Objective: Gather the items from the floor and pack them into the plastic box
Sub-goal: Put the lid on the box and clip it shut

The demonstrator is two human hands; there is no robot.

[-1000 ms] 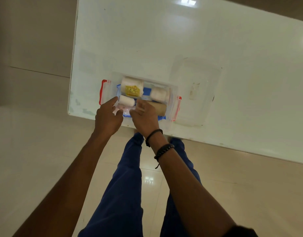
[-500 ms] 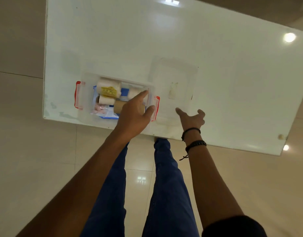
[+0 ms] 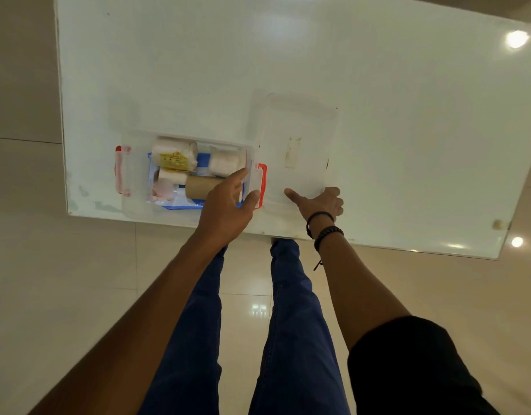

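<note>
A clear plastic box (image 3: 132, 202) with red latches (image 3: 262, 182) stands near the front left edge of a white table (image 3: 408, 130). It holds white rolls (image 3: 227, 161), a roll with a yellow label (image 3: 174, 154), a brown cardboard tube (image 3: 200, 187) and blue-backed packets. My left hand (image 3: 225, 208) rests over the box's right end, fingers spread, thumb by the red latch. To the right lies the clear lid (image 3: 297, 145), flat on the table. My right hand (image 3: 319, 202) lies on the lid's near edge, thumb out to the left, fingers curled at the corner.
The table's front edge runs just beyond my legs in blue trousers. Glossy beige floor tiles (image 3: 49, 295) surround the table. A small pale bit (image 3: 497, 224) sits at the table's front right corner.
My left hand moved from the box's left side to its right end. My right hand left the box and reached right to the lid's near edge.
</note>
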